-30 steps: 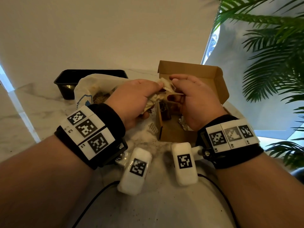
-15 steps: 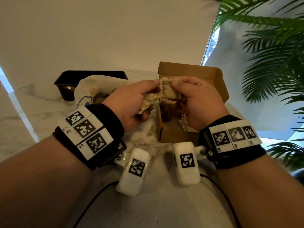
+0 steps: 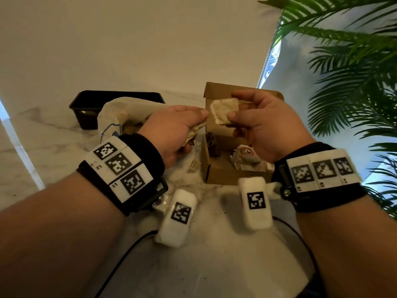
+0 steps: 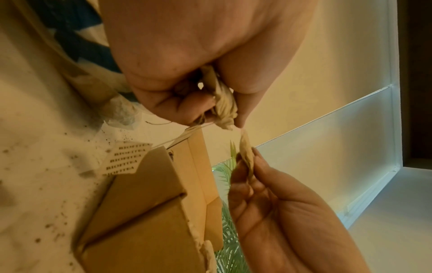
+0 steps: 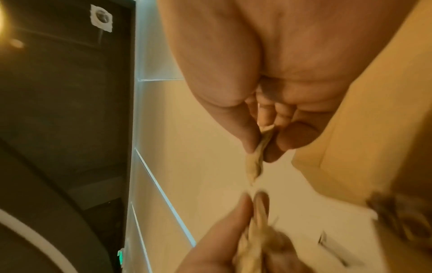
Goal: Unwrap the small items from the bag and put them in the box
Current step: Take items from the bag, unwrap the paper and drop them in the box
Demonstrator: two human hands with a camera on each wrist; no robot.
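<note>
Above the open cardboard box (image 3: pixel 217 175) my right hand (image 3: pixel 255 119) pinches a flat beige tea bag (image 3: pixel 224 111) between thumb and fingers. My left hand (image 3: pixel 178 127), just left of the box, grips the crumpled beige wrapper (image 3: pixel 195 131), also the wrapper (image 4: pixel 223 107) in the left wrist view. A string with a small printed tag (image 3: pixel 195 164) hangs from the left hand beside the box wall. The tea bag (image 5: pixel 256 160) shows edge-on between the right thumb and fingers. Inside the box lie a dark item (image 3: pixel 212 145) and a wrapped round item (image 3: pixel 247 157).
A white paper bag (image 3: pixel 116 121) with more items stands left of my left hand. Behind it is a black plastic tray (image 3: pixel 86 104). Crumbs dot the marble table (image 3: pixel 43 130). Palm fronds (image 3: pixel 354 72) hang at the right. Black cables run across the near table.
The hands have pulled apart: my right hand has lifted the tea bag up and right, free of the wrapper, which stays crumpled in my left hand.
</note>
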